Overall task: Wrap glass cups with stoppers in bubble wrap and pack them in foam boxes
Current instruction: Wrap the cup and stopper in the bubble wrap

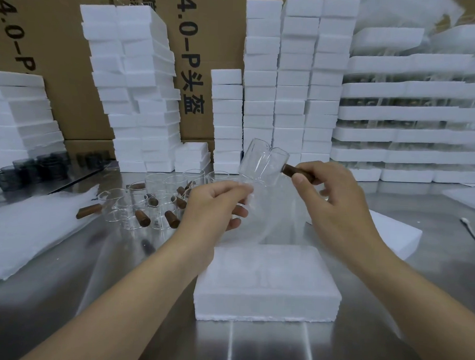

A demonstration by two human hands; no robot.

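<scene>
A clear glass cup (264, 162) with a brown wooden handle (296, 172) is raised above the table, tilted to the left. My right hand (336, 203) grips that handle. My left hand (216, 206) pinches the edge of a thin bubble wrap sheet (270, 216) that hangs below the cup. An open white foam box (267, 287) lies on the table right under both hands. More glass cups with brown handles (153, 203) stand in a cluster to the left of my left hand.
A pile of bubble wrap (33, 225) lies at the left. Tall stacks of white foam boxes (289, 81) and cardboard cartons (59, 49) line the back. Dark glass mugs (27, 170) stand far left. A foam lid (392, 227) lies right of my hands on the steel table (250, 349).
</scene>
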